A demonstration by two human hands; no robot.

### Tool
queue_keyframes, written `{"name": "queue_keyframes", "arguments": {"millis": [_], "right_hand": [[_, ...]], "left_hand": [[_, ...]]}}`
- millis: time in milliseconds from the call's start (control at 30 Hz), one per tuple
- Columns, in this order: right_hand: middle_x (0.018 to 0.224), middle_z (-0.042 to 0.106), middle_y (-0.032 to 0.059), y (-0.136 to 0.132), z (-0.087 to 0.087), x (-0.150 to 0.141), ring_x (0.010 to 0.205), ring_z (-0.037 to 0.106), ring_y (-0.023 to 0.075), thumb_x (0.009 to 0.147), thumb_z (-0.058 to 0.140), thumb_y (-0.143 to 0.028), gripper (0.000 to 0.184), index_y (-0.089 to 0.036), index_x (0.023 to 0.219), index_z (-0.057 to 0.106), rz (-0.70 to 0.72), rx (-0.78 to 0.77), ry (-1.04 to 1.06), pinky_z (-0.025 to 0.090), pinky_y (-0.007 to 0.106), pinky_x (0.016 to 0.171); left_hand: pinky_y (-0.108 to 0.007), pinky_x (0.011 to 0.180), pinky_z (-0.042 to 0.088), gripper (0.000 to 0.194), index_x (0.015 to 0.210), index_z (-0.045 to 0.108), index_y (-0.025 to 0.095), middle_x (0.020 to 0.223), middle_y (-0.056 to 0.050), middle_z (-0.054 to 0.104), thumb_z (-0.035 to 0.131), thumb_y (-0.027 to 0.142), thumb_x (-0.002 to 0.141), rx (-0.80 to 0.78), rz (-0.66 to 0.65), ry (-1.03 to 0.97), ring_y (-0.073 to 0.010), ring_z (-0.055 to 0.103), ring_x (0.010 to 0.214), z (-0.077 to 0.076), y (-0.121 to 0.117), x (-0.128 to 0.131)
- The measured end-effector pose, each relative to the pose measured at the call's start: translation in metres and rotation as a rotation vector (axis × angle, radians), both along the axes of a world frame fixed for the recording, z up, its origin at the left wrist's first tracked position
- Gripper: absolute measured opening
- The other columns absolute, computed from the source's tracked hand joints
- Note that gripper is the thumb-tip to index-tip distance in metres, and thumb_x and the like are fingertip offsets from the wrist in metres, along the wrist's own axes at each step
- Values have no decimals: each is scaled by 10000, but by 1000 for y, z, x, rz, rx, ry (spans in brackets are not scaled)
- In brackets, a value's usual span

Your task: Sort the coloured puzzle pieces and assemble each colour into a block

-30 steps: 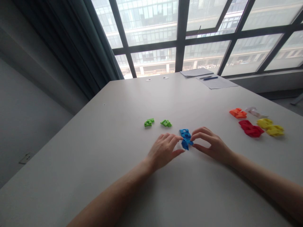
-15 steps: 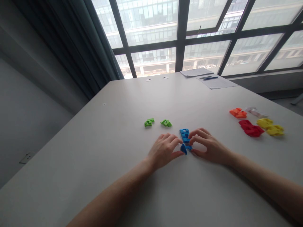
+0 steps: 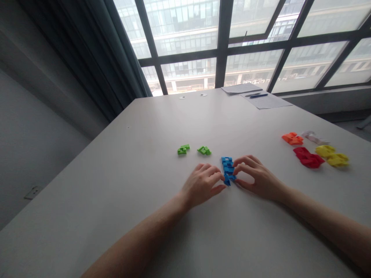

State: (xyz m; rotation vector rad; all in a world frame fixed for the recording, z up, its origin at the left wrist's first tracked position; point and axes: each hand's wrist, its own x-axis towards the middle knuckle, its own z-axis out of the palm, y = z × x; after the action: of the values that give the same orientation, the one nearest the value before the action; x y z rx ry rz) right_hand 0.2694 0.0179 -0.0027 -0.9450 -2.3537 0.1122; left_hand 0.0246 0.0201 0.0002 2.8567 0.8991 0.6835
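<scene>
Several blue plastic pieces [image 3: 227, 164] lie together in a short column on the white table. At the near end is a small pointed blue piece [image 3: 227, 180], close against the others. My left hand [image 3: 203, 181] rests to its left, index fingertip at the piece and thumb spread away from it. From the right, my right hand [image 3: 255, 175] has its curled fingers and thumb against the right edge of the blue pieces. The fingertips partly cover that edge.
Beyond my left hand lie two groups of green pieces [image 3: 183, 150]. At the right are orange pieces [image 3: 292, 138], red pieces [image 3: 307, 157], yellow pieces [image 3: 336, 159] and a clear plastic bag [image 3: 315, 137]. Papers [image 3: 242, 88] and a pen [image 3: 258, 96] lie at the far edge by the window.
The small pointed blue piece has turned from a tilted position to lying down beside the other blue pieces. My left thumb and index finger have come apart from around it.
</scene>
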Motion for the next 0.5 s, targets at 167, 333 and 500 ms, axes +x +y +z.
{"name": "queue_keyframes", "arguments": {"millis": [167,333,500], "right_hand": [[1024,638,68,0,-1,-2,984,576,211,871,625,-241,24,-241,894,619,5,11,10,469,374,882],[1020,635,70,1,-3,-3,983,567,222,877,625,-256,33,-238,887,599,-33,29,-4,464,392,877],[1040,630,74,1,-2,-5,998,556,238,869,633,-270,107,-236,936,557,-60,-2,-24,459,406,880]], "left_hand": [[-339,885,394,202,896,606,204,976,-22,669,592,404,909,11,31,-26,-192,566,928,-3,1,0],[-367,890,397,303,960,584,201,1038,-32,658,666,467,841,-31,96,-29,-221,556,992,-5,1,1],[-384,895,399,296,983,581,201,1063,-45,651,661,452,848,-61,141,-12,-237,554,1023,-3,0,2]]}}
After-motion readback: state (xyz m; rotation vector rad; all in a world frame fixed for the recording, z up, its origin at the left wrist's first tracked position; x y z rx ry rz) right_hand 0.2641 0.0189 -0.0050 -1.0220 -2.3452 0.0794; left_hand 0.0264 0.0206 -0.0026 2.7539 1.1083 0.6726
